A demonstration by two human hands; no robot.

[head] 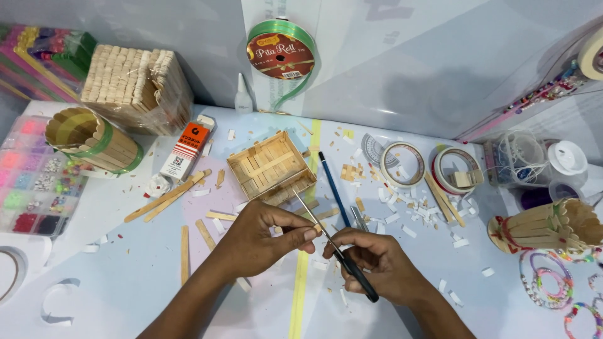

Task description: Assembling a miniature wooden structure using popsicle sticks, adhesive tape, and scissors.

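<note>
Right hand [377, 267] grips scissors [342, 257]; left hand [264, 242] pinches something small, beside apparently empty stick box [270, 166].

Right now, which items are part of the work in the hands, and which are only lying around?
In use:
- left hand pinching a small piece
- right hand holding scissors
- open stick box just beyond the hands

Lying about:
- blue pencil
- tape rolls
- green ribbon spool
- bead organiser
- glue tube
- loose sticks
</note>
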